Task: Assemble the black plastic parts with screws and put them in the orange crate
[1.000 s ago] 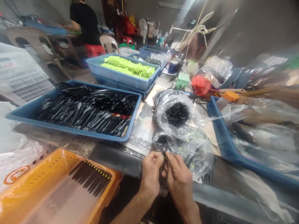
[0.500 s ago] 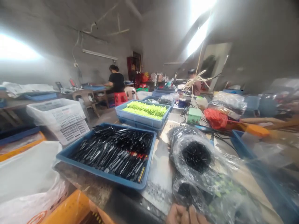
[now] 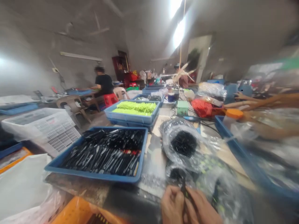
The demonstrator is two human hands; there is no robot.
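Observation:
At the lower edge of the head view, my left hand (image 3: 171,205) and my right hand (image 3: 202,207) are close together, fingers pinched. Between them they grip a small dark elongated piece (image 3: 183,186), its tip pointing up; blur hides its exact kind. Just beyond my fingers lies a small clear plastic bag (image 3: 168,171) with a dark inside. Behind it, a larger clear bag (image 3: 166,144) stands rolled open around many small black parts (image 3: 184,143). Left of my hands, a blue tray (image 3: 93,178) holds rows of slim black pieces (image 3: 102,158).
Bright green pieces (image 3: 136,107) fill a blue tray further back. An orange basket (image 3: 78,211) stands at the lower left, near a white crate (image 3: 58,124). On the right, a co-worker's arm (image 3: 263,104) extends above a blue bin (image 3: 230,140). Another person (image 3: 104,82) sits far back.
My hands have come up further into view, and the dark piece between them now shows. The camera has turned to the right, so the scene sits further left.

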